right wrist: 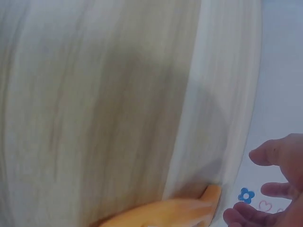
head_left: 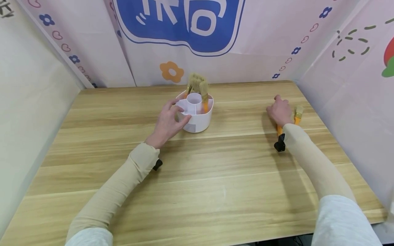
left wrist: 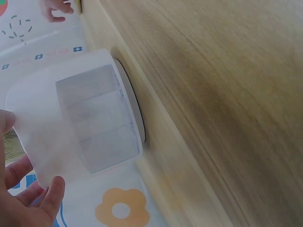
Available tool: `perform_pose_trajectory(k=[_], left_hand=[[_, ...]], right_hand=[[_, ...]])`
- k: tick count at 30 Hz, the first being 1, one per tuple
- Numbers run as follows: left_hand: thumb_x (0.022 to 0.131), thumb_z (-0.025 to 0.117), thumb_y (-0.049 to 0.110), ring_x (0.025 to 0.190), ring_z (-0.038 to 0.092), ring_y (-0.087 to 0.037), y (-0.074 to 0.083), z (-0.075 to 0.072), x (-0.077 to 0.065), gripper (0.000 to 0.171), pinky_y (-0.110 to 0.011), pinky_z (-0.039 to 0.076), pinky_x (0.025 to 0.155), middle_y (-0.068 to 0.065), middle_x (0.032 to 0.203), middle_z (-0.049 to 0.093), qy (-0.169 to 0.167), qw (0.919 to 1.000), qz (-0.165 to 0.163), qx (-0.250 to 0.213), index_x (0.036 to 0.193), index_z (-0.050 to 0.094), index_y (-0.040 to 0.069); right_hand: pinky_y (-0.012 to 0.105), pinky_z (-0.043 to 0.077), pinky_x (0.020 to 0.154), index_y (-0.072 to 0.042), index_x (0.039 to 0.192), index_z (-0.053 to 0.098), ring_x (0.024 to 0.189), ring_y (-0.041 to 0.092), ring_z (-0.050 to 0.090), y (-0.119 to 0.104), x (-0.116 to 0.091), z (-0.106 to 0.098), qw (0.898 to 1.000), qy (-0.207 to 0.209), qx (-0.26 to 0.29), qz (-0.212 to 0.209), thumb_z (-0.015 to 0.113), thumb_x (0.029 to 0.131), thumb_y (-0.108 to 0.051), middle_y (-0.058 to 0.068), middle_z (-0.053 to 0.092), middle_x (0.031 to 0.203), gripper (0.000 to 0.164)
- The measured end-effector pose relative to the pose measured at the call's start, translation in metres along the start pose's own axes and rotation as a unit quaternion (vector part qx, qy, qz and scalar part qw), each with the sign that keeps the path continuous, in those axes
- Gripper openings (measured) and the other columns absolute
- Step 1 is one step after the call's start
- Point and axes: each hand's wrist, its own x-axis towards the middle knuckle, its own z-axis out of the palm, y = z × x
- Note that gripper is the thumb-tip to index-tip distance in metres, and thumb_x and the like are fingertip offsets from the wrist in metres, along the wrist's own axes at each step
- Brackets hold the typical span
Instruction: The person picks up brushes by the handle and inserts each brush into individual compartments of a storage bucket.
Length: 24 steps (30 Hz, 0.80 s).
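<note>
A white round organizer (head_left: 198, 122) with divided compartments and a central tube stands near the back of the table. Several paintbrushes (head_left: 197, 83) are in it, bristles up. My left hand (head_left: 167, 123) holds its left rim, thumb at the outer front wall and fingers over the edge. In the left wrist view a clear panel (left wrist: 99, 120) shows on the organizer's side. To the right, my right hand (head_left: 280, 111) hovers with thumb and fingers apart. Below it lies an orange handle (head_left: 279, 130), with a paintbrush (head_left: 298, 113) beside it. Both orange handles are partly hidden by the hand and sleeve.
The wooden table (head_left: 197, 191) meets a printed back wall (head_left: 246, 68) just behind the organizer. A white side wall (head_left: 341, 112) runs along the right edge, close to the paintbrush. Another wall (head_left: 37, 102) borders the left.
</note>
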Motion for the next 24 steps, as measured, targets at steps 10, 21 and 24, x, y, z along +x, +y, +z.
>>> perform_pose_trajectory(k=[10, 21, 24], left_hand=[[0.083, 0.067, 0.035, 0.126, 0.045, -0.033, 0.001, -0.002, -0.002, 0.039, -0.046, 0.042, 0.102, -0.017, 0.138, 0.046, -0.01, 0.9999, -0.002, 0.001, 0.098, 0.065, -0.002], [0.083, 0.067, 0.032, 0.123, 0.047, -0.033, -0.001, -0.001, -0.001, 0.036, -0.046, 0.043, 0.1, -0.018, 0.133, 0.049, -0.003, 1.0, 0.009, -0.002, 0.095, 0.065, -0.002], [0.083, 0.067, 0.033, 0.123, 0.047, -0.033, 0.0, -0.001, -0.001, 0.036, -0.046, 0.043, 0.101, -0.018, 0.133, 0.048, -0.006, 1.0, 0.008, 0.0, 0.095, 0.065, -0.001]], right_hand=[[0.06, 0.041, 0.087, 0.006, 0.135, 0.03, 0.103, 0.049, 0.046, 0.007, 0.003, 0.001, 0.999, -0.01, -0.051, 0.01, 0.039, 0.093, -0.025, 0.038, 0.043, 0.118, 0.053], [0.063, 0.039, 0.09, 0.007, 0.133, 0.031, 0.108, 0.054, 0.043, 0.013, 0.005, 0.004, 0.998, -0.014, -0.056, 0.016, 0.042, 0.093, -0.027, 0.041, 0.043, 0.12, 0.054], [0.064, 0.038, 0.092, 0.005, 0.134, 0.031, 0.112, 0.055, 0.043, 0.014, 0.007, 0.005, 0.998, -0.017, -0.052, 0.03, 0.044, 0.093, -0.028, 0.042, 0.043, 0.123, 0.054]])
